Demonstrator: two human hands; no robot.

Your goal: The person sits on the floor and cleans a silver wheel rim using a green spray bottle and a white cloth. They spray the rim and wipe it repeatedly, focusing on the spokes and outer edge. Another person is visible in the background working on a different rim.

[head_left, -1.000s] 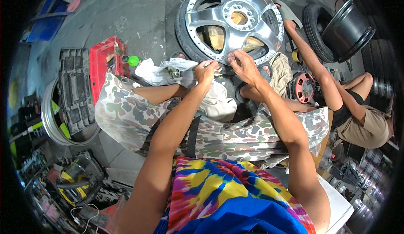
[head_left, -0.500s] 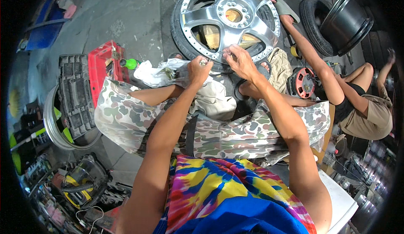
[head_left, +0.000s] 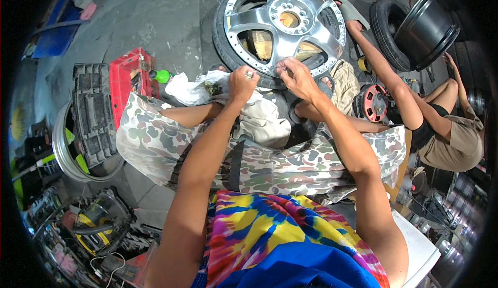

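Observation:
A polished silver five-spoke wheel rim (head_left: 277, 54) with small bolts round its lip lies face up on a black tire (head_left: 223, 49). Close to its near edge, my left hand (head_left: 241, 86) is curled closed; a small pale or metallic bit shows between its fingers, too small to name. My right hand (head_left: 300, 79) rests by the near lip, thumb and fingers drawn together as in a pinch. Whatever it may hold is hidden. Under my left hand, a white rag (head_left: 189, 88) lies crumpled, with a grey-white cloth (head_left: 264, 119) beside it.
Left stand a red crate (head_left: 120, 73), a green bottle (head_left: 160, 76), a black ribbed plastic case (head_left: 93, 114) and a bare rim (head_left: 65, 148). Right are a red-and-black round reel (head_left: 374, 103), a tan cloth (head_left: 343, 86), another tire (head_left: 383, 34), a black barrel (head_left: 428, 31) and a seated co-worker (head_left: 451, 140).
My left hand has shifted slightly left and up, turning a little at the wrist. My right hand stays nearly in place. The co-worker's raised hand has moved left toward the black barrel.

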